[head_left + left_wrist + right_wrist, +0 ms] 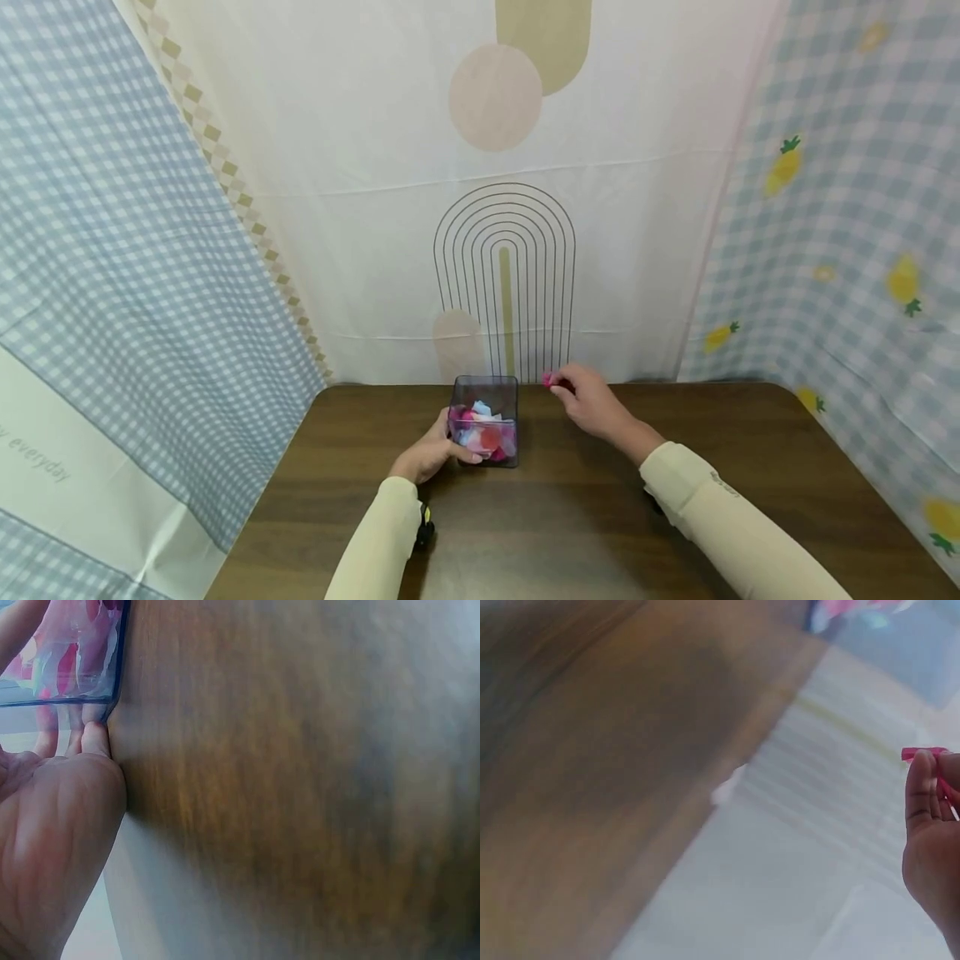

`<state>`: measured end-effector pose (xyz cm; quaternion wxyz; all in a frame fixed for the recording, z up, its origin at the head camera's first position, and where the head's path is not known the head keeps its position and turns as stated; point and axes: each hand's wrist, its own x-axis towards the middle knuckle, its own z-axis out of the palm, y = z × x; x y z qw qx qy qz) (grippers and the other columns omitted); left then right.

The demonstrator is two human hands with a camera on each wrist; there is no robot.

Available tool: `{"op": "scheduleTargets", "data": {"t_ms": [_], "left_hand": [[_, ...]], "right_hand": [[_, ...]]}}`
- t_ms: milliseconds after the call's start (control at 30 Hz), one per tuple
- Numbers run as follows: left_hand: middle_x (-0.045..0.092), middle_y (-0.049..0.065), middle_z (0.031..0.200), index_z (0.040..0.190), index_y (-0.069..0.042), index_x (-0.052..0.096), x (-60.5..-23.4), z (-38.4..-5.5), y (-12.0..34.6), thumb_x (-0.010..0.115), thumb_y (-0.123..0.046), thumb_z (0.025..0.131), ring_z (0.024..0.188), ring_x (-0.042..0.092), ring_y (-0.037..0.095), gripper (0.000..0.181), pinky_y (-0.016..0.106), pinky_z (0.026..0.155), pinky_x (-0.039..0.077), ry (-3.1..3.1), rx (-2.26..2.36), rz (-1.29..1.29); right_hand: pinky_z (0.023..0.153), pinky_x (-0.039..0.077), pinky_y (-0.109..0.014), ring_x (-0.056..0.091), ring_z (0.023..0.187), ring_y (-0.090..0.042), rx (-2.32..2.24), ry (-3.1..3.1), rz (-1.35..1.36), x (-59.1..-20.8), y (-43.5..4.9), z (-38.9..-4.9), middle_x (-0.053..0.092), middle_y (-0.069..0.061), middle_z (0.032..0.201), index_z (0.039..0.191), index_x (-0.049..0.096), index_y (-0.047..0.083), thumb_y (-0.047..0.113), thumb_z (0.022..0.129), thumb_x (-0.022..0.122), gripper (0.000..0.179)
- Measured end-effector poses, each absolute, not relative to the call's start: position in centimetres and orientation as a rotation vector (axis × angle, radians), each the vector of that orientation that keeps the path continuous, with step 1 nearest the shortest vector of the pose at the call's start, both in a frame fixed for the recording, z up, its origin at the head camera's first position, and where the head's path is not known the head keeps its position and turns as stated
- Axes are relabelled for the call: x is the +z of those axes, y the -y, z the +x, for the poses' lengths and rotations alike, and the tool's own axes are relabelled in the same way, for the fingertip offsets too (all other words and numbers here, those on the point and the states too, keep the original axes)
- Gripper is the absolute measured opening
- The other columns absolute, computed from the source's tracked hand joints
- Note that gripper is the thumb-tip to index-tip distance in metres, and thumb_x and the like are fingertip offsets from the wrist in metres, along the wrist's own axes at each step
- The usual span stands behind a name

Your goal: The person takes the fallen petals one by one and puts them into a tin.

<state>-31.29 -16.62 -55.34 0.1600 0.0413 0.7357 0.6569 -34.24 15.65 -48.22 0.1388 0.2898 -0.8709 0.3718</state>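
A see-through plastic bin [506, 395] stands on the table near its back edge. Crumpled pink, white, pale blue and red pieces [487, 437] fill its lower part; their exact kind is unclear. My left hand [429, 452] grips the bin at its left side, thumb across the front. In the left wrist view, the fingers reach along the bin wall [115, 671]. To the right of the bin, my right hand [595, 408] is raised and pinches a small bright pink strip [916, 754] between thumb and fingers. The strip looks folded or rolled.
The dark brown wooden table [555, 533] ends at a white printed cloth [637, 250] hung behind it. Checked blue cloths hang on the left [187, 250] and the right [840, 208].
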Motion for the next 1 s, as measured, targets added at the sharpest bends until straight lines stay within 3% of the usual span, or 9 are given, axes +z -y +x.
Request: {"op": "scheduleTargets", "data": {"t_ms": [233, 767, 1000], "left_hand": [[0.041, 0.02, 0.16, 0.158, -0.011, 0.024, -55.4, -31.1, 16.5, 0.088, 0.002, 0.074, 0.146, 0.045, 0.036, 0.107, 0.065, 0.132, 0.018, -2.095, 1.87, 0.116], [0.041, 0.019, 0.159, 0.158, -0.012, 0.025, -55.0, -30.9, 16.6, 0.088, 0.0, 0.074, 0.146, 0.044, 0.037, 0.106, 0.066, 0.132, 0.018, -2.108, 1.863, 0.101], [0.044, 0.018, 0.156, 0.158, -0.012, 0.025, -54.8, -31.0, 16.7, 0.09, 0.0, 0.074, 0.142, 0.047, 0.035, 0.107, 0.066, 0.132, 0.018, -2.102, 1.865, 0.09]], "right_hand": [[0.075, 0.052, -0.027, 0.063, 0.091, -0.015, 1.175, 2.46, 0.926, -46.6, -13.0, -32.7, 0.073, -0.009, 0.107, 0.105, 0.071, 0.007, 0.007, 0.104, 0.067, 0.005], [0.074, 0.053, -0.026, 0.058, 0.086, -0.011, 1.133, 2.4, 1.001, -46.0, -9.9, -32.5, 0.07, -0.004, 0.103, 0.107, 0.071, 0.005, 0.009, 0.104, 0.068, 0.006], [0.079, 0.056, -0.031, 0.061, 0.089, -0.013, 1.056, 2.505, 1.047, -45.5, -7.5, -33.5, 0.07, -0.004, 0.106, 0.109, 0.07, 0.007, 0.011, 0.106, 0.064, 0.008]]}}
